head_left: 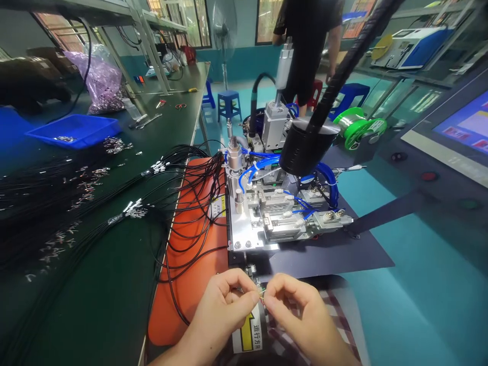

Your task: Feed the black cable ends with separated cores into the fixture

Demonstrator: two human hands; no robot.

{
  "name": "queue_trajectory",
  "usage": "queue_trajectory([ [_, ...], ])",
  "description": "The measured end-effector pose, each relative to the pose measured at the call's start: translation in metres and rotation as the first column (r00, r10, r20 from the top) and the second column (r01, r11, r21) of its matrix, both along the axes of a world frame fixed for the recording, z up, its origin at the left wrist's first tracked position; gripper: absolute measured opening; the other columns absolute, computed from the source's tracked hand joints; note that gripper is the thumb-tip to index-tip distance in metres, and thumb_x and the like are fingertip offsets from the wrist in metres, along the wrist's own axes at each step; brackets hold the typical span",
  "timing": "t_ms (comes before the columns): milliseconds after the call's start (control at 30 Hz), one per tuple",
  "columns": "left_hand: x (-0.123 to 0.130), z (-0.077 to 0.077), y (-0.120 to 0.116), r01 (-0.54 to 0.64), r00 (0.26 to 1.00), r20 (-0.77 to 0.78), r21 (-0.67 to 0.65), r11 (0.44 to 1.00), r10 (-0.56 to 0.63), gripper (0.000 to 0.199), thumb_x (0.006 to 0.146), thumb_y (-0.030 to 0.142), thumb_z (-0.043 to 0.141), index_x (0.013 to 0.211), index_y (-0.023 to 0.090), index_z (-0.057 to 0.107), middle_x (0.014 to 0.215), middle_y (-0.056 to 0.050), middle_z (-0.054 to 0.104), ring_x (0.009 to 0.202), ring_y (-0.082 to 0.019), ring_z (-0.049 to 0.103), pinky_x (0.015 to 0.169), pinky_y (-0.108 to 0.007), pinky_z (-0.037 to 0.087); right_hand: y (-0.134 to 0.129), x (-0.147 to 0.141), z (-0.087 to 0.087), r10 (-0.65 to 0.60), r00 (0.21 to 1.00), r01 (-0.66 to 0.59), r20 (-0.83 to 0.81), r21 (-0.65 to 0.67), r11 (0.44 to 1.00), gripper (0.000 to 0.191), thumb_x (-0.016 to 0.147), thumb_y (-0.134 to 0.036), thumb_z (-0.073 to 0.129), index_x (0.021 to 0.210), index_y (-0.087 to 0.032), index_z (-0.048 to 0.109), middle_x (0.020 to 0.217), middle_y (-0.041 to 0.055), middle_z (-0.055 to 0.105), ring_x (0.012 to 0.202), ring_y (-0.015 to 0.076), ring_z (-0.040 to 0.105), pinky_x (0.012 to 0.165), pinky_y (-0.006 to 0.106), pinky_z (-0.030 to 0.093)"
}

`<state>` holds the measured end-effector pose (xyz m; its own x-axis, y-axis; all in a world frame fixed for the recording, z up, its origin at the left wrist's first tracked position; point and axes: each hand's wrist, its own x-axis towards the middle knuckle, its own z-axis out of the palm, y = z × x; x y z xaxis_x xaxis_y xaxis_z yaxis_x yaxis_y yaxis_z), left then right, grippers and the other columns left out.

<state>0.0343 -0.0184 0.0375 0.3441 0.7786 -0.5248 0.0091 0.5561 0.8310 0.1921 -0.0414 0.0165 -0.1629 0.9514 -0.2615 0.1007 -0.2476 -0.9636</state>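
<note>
My left hand (231, 305) and my right hand (295, 310) are close together at the bottom centre, in front of a metal machine (284, 223). Each has thumb and forefinger pinched. Between the fingertips is a tiny part (262, 293) with thin, light-coloured ends; its exact shape is too small to tell. The left fingertips touch one side of it, the right fingertips the other. Below them is a white label (257, 333) with a yellow arrow. Black cables (194, 213) run across an orange mat (206, 254) to the machine's left side.
Cable bundles (131, 211) and a blue tray (76, 131) lie on the dark green table (125, 274) at left. A black cylinder (309, 147) hangs over the machine. A green wire spool (360, 128) and a control panel (446, 168) are at right. A person (308, 46) stands behind.
</note>
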Motion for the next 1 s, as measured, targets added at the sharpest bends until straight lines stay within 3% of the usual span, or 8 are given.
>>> queue_trajectory([
  [267,0.002,0.000,0.001,0.051,0.998,-0.045,0.004,0.999,-0.051,0.024,0.070,0.035,0.066,0.066,0.017,0.052,0.036,0.013,0.030,0.032,-0.003,0.019,0.036,-0.017,0.012,-0.002,-0.003,0.005,-0.040,0.994,0.026,0.100,0.140,0.990,0.023,0.086,-0.030,0.053,0.066,-0.020,0.049,0.065,-0.0021,0.047,0.060,0.0138,0.044,0.054,0.023,0.038],
  [433,0.003,-0.007,0.001,-0.002,1.000,0.015,-0.028,1.000,0.003,0.030,0.067,0.041,0.069,0.064,0.018,0.050,0.032,0.014,0.027,0.030,-0.002,0.014,0.035,-0.017,0.012,-0.001,0.000,-0.007,-0.094,0.992,0.086,-0.080,-0.091,0.992,0.025,0.084,-0.040,0.055,0.070,-0.020,0.051,0.056,-0.0060,0.043,0.049,0.0105,0.040,0.046,0.021,0.035],
  [500,0.003,-0.009,0.001,-0.014,0.999,0.032,-0.044,0.999,0.016,0.032,0.066,0.043,0.070,0.064,0.018,0.051,0.031,0.014,0.027,0.029,-0.001,0.013,0.035,-0.017,0.011,-0.001,0.001,-0.010,-0.114,0.989,0.104,-0.091,-0.114,0.988,0.027,0.084,-0.042,0.056,0.071,-0.019,0.054,0.055,-0.0058,0.045,0.049,0.0106,0.042,0.046,0.021,0.036],
  [667,0.002,-0.009,0.002,-0.007,1.000,0.017,-0.044,0.999,0.008,0.034,0.065,0.045,0.071,0.065,0.017,0.051,0.032,0.014,0.027,0.029,-0.001,0.014,0.035,-0.017,0.010,-0.002,-0.001,-0.007,-0.072,0.997,0.073,0.029,-0.043,0.996,0.015,0.079,-0.033,0.062,0.082,-0.019,0.064,0.062,-0.0024,0.054,0.052,0.0134,0.048,0.050,0.024,0.039],
  [833,0.001,-0.006,-0.001,0.008,1.000,-0.005,-0.029,1.000,-0.008,0.029,0.068,0.040,0.069,0.065,0.017,0.052,0.036,0.013,0.029,0.033,-0.002,0.017,0.036,-0.017,0.012,-0.005,-0.006,-0.004,-0.097,0.983,0.072,0.155,0.164,0.984,0.015,0.083,-0.025,0.058,0.068,-0.020,0.060,0.066,0.0001,0.057,0.058,0.0149,0.050,0.055,0.026,0.040],
  [900,0.002,-0.006,-0.004,-0.012,0.999,-0.036,0.023,1.000,0.012,0.024,0.071,0.036,0.067,0.066,0.016,0.053,0.041,0.010,0.036,0.036,-0.004,0.026,0.038,-0.018,0.019,-0.006,-0.007,-0.003,-0.100,0.978,0.061,0.181,0.211,0.976,0.018,0.085,-0.024,0.056,0.068,-0.020,0.057,0.068,0.0010,0.057,0.062,0.0157,0.052,0.058,0.026,0.040],
  [1000,0.005,-0.006,-0.009,-0.065,0.988,-0.116,0.269,0.961,0.100,0.016,0.077,0.028,0.062,0.069,0.015,0.059,0.062,0.002,0.049,0.053,-0.010,0.043,0.050,-0.021,0.033,-0.005,-0.009,-0.002,-0.093,0.994,0.090,0.057,0.048,0.995,0.021,0.086,-0.032,0.055,0.069,-0.019,0.055,0.062,-0.0011,0.052,0.056,0.0139,0.048,0.052,0.024,0.039],
])
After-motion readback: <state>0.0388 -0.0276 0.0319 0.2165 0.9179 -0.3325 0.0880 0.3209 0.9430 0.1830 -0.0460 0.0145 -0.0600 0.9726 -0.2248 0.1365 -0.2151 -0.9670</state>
